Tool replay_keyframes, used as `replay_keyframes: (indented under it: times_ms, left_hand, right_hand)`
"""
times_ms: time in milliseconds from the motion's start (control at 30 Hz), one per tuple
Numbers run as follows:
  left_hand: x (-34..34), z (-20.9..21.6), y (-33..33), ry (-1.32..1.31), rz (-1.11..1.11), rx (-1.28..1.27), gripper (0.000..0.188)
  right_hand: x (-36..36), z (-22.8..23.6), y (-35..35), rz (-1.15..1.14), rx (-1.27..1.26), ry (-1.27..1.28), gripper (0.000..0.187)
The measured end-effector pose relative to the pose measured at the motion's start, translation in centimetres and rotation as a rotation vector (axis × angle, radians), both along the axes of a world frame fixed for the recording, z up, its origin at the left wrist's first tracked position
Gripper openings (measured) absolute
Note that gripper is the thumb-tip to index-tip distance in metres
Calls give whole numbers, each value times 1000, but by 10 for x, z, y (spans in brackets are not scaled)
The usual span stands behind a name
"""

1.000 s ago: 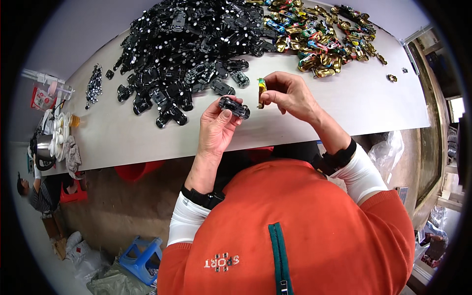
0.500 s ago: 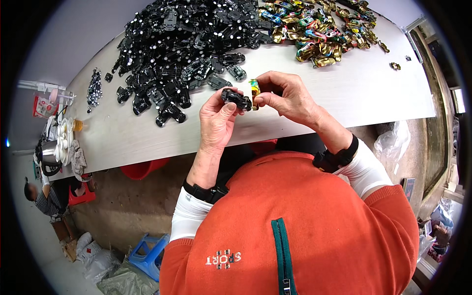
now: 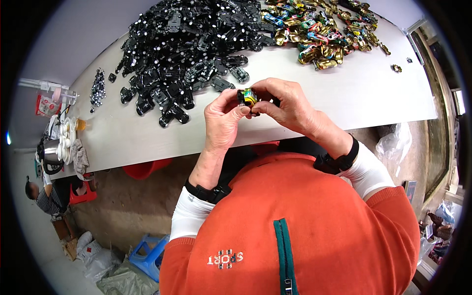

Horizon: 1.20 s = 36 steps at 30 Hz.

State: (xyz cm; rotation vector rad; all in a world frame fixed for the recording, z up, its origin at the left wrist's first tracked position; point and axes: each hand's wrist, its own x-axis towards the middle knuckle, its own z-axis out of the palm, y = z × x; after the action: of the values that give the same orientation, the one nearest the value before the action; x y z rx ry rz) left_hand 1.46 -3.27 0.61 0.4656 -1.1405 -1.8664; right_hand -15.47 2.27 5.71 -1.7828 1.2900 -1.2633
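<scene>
Both hands meet above the near part of the table, fingers closed around one toy car. My left hand (image 3: 222, 120) pinches its black chassis (image 3: 241, 96) from the left. From the other side my right hand (image 3: 290, 105) grips the yellow-green car body (image 3: 250, 97), which sits against the chassis. My fingers partly cover both pieces, so whether they are fully joined I cannot tell. Beyond the left hand lies a big heap of black toy car chassis (image 3: 182, 49) with wheels. Shiny gold and multicoloured car bodies (image 3: 319, 37) are piled at the far right.
A small pile of silvery bits (image 3: 98, 91) lies on the left of the white table (image 3: 314, 93). At its left end stand a metal pot (image 3: 50, 155) and white cups (image 3: 65, 142). Below are a red basin (image 3: 145, 168) and a blue stool (image 3: 149, 253). Another person (image 3: 46, 196) is far left.
The yellow car body and the black chassis, held side by side before, are now brought together. My fingers have closed in around them, and the right hand has tilted the body.
</scene>
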Motion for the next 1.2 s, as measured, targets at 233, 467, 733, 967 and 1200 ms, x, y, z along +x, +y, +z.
replay_keyframes:
  times_ms: [233, 467, 733, 967, 1200]
  left_hand:
    - [2, 5, 2, 12, 37, -52, 35]
    - [-4, 15, 11, -65, 6, -90, 30]
    - [-8, 22, 13, 29, -56, -101, 31]
    - [-2, 21, 3, 4, -185, 186, 37]
    - [-2, -6, 0, 73, 2, 302, 17]
  right_hand:
    - [2, 11, 0, 55, -19, -7, 26]
    - [-3, 26, 1, 137, 98, 63, 13]
    - [-6, 35, 6, 161, -100, 220, 16]
    - [-5, 22, -3, 51, 382, -184, 28]
    - [-8, -6, -3, 85, 428, -234, 19]
